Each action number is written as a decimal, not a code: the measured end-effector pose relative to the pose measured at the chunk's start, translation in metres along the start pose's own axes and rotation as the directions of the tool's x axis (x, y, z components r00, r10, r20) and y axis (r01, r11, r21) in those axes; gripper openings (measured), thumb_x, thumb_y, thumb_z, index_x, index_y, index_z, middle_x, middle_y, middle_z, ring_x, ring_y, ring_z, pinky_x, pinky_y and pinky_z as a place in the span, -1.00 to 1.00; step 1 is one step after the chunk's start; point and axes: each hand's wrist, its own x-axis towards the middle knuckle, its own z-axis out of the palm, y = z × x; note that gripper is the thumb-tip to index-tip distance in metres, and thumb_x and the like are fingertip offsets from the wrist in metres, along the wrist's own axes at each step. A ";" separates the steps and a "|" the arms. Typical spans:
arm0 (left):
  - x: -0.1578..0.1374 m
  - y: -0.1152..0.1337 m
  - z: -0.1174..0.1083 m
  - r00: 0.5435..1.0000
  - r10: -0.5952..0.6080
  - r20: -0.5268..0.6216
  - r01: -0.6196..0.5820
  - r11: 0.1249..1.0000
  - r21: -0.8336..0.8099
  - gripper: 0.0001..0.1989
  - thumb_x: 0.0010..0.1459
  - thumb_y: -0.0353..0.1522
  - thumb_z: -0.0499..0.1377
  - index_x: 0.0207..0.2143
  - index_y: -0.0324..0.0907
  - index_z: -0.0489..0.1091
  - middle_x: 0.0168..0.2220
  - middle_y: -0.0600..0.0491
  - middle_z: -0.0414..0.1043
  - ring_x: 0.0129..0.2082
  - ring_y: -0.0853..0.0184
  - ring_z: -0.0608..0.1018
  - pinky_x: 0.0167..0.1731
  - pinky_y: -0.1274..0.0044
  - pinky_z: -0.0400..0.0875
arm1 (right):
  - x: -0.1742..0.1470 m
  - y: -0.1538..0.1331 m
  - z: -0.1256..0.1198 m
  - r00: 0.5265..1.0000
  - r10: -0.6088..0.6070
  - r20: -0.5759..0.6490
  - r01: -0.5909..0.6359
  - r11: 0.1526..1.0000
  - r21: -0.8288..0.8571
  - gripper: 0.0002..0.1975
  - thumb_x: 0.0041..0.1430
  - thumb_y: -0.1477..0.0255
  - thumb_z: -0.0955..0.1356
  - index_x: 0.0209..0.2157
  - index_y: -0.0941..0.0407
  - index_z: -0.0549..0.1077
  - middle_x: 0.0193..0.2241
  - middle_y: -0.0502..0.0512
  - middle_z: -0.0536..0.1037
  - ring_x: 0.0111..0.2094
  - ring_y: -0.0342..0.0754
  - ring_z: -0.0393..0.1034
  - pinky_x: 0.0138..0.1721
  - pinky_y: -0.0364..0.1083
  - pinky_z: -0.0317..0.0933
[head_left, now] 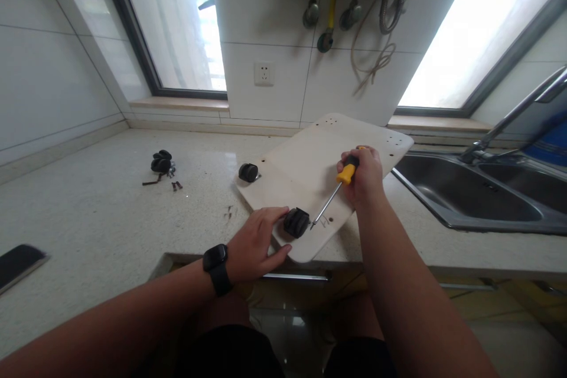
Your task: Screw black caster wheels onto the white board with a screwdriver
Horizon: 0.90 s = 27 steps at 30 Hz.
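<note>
My right hand (364,174) is closed around the yellow and black handle of a screwdriver (345,176). Its tip points down at the base of a black caster wheel (296,222), where a screw seems to be, too small to make out. With thumb and index finger on either side, my left hand (254,243) grips that caster at the near corner of a pale board (301,168). Another black caster (248,172) stands on the board's left corner. Small holes show at the far corners, which have no casters on them.
On the counter (110,201) at left lie loose black casters (161,162) with several screws (176,186) nearby. A dark flat object (20,266) rests at the far left edge. The steel sink (465,189) and its faucet (496,124) are right of the board. Pipes hang on the wall.
</note>
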 end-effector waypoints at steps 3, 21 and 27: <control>-0.001 -0.001 0.002 0.999 0.045 -0.015 -0.045 0.999 0.003 -0.24 0.30 -0.33 0.22 0.43 -0.07 -0.05 0.22 -0.23 0.38 0.17 -0.01 0.47 0.13 0.04 0.42 | 0.000 -0.001 0.000 1.000 -0.004 -0.004 0.004 1.000 -0.001 -0.61 -0.13 0.45 0.39 -0.26 -0.02 0.17 -0.49 -0.18 0.36 -0.55 -0.16 0.32 -0.67 -0.24 0.21; -0.002 -0.003 0.002 0.998 0.065 0.018 -0.065 0.997 0.044 -0.31 0.31 -0.33 0.18 0.41 -0.03 0.01 0.15 -0.18 0.44 0.10 0.00 0.52 0.09 0.04 0.42 | 0.000 -0.003 -0.002 0.999 -0.015 -0.048 0.014 1.000 -0.020 -0.59 -0.14 0.42 0.37 -0.22 -0.04 0.15 -0.50 -0.20 0.36 -0.62 -0.16 0.29 -0.70 -0.23 0.17; 0.000 -0.001 0.001 0.997 0.079 0.005 -0.079 0.996 0.041 -0.31 0.31 -0.34 0.17 0.41 -0.06 0.01 0.14 -0.19 0.44 0.09 0.01 0.52 0.07 0.05 0.43 | 0.000 -0.003 -0.001 0.999 -0.019 -0.044 0.018 1.000 -0.021 -0.59 -0.14 0.41 0.38 -0.22 -0.04 0.16 -0.51 -0.21 0.37 -0.61 -0.17 0.30 -0.69 -0.24 0.19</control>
